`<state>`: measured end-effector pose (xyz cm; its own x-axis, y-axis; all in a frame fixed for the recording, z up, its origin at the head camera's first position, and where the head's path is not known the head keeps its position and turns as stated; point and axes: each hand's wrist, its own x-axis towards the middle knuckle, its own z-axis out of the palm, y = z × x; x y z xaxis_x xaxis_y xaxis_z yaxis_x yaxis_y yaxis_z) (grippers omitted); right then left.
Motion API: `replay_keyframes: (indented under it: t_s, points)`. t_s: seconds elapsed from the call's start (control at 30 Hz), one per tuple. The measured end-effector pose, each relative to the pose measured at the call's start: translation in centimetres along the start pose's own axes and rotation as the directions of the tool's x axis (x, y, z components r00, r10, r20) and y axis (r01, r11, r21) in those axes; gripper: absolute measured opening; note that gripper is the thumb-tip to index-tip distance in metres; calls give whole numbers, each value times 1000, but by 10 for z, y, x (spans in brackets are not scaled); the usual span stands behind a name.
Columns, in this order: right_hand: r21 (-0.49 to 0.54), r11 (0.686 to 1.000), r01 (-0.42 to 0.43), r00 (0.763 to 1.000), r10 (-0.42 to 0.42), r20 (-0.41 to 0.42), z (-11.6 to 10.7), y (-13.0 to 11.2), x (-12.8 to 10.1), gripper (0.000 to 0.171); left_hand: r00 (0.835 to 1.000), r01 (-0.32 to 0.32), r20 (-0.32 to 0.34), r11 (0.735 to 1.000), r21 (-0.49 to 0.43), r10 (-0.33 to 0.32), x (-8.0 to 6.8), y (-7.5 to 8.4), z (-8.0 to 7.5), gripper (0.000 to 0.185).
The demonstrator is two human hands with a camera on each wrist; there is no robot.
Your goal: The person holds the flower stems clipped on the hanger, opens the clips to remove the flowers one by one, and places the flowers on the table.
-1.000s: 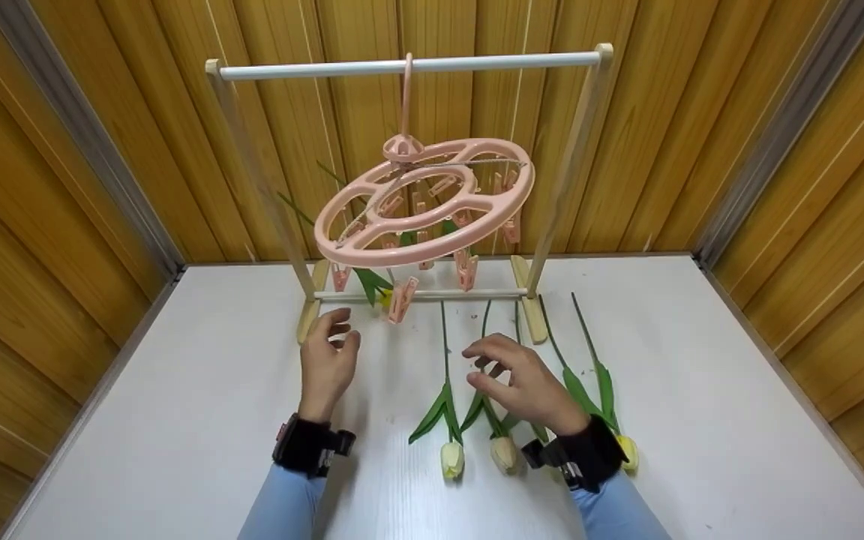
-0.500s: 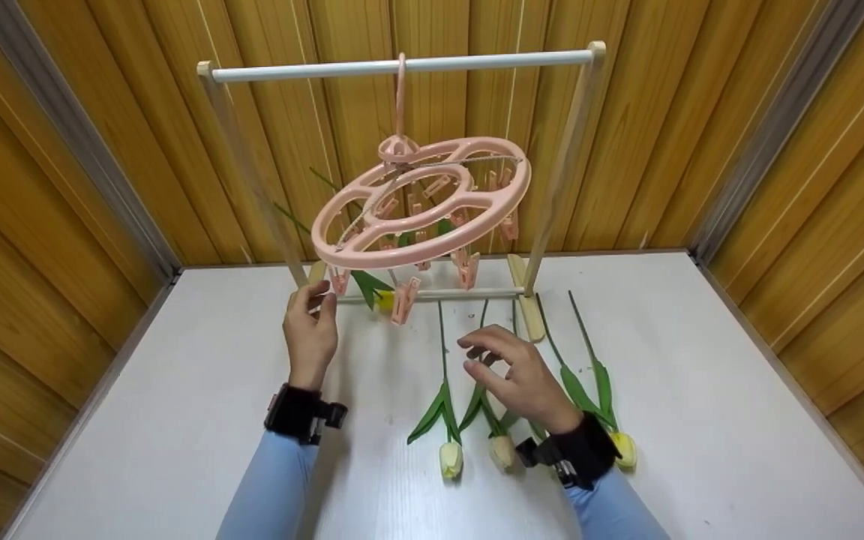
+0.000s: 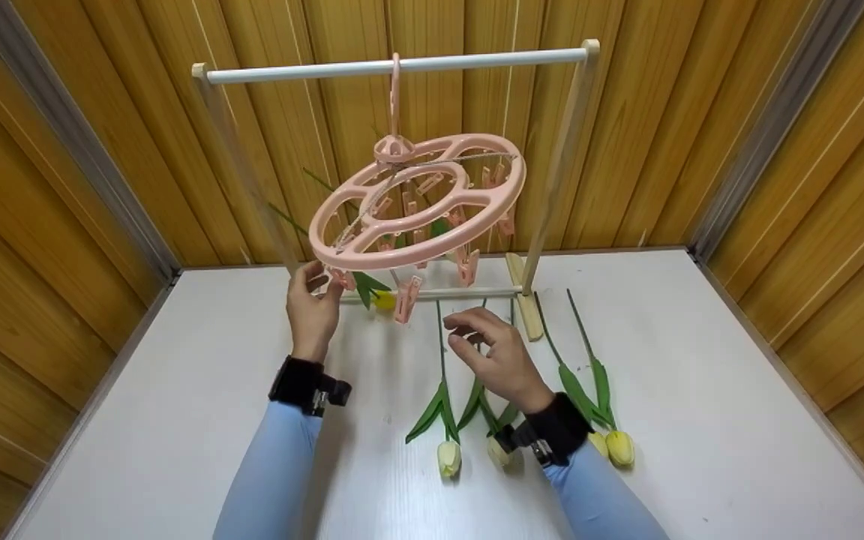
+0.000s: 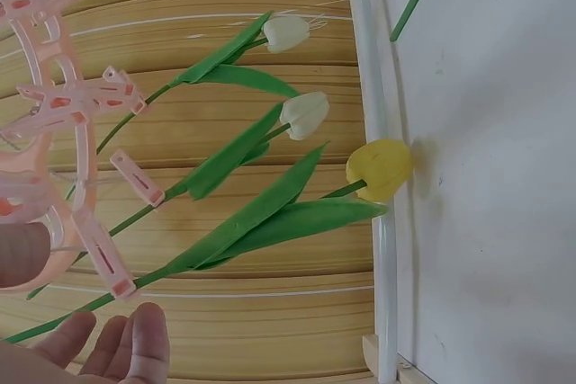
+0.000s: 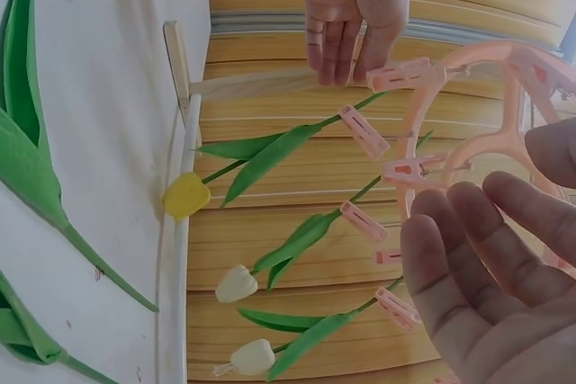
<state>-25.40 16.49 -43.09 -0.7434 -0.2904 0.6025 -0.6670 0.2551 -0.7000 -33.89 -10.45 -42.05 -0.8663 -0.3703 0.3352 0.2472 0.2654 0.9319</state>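
the left hand point(image 3: 313, 306) is reaching up to the pink clip hanger point(image 3: 417, 201) hanging from the rack point(image 3: 394, 66), its fingers point(image 3: 317, 276) loosely curled at a clip point(image 3: 343, 279) on the near rim; whether they are pinching it, i cannot tell. the right hand point(image 3: 493, 356) is hovering released over tulips point(image 3: 448, 420) lying on the table point(image 3: 177, 420)

Staged recording booth: wood-panel walls point(image 3: 702, 112) enclose a white desk point(image 3: 702, 420) carrying a small rack point(image 3: 394, 66) and artificial tulips point(image 3: 589, 390).
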Motion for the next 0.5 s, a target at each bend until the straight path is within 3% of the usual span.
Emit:
replay_keyframes:
  t_s: [0.2,0.5]
  points:
    - [39,998,-44,999,44,-5,9,4,12,23,996,62,73,998,-23,-60,6,2,3,54]
    - [103,986,-130,990,135,-34,21,15,22,25,987,107,121,993,-47,-101,11,2,8,72]
